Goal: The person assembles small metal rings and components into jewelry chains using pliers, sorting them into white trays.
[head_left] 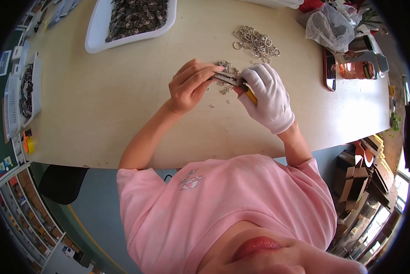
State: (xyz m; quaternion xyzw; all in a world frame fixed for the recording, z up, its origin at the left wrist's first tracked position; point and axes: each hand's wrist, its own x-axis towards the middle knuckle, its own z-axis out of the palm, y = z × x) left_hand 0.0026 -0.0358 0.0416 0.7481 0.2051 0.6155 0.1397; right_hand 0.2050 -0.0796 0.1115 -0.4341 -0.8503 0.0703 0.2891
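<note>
My right hand (269, 97), in a white glove, is closed around long-nosed pliers (228, 78) with yellow and black handles. Their jaws point left toward my bare left hand (188, 86). The fingers of that hand pinch together at the plier tips, on something too small to make out. Just beyond and beneath the pliers lies a small pile of tiny metal rings (225, 65), and a few loose ones are scattered nearer to me. Farther back to the right is a heap of larger metal split rings (258, 44).
At the back left stands a white tray (91, 39) full of dark, patterned small pieces. Another white tray (37, 86) sits at the far left by an orange-yellow tape dispenser (28, 142). On the right are a phone (329, 71), a clear bottle (357, 70) and a plastic bag (330, 28).
</note>
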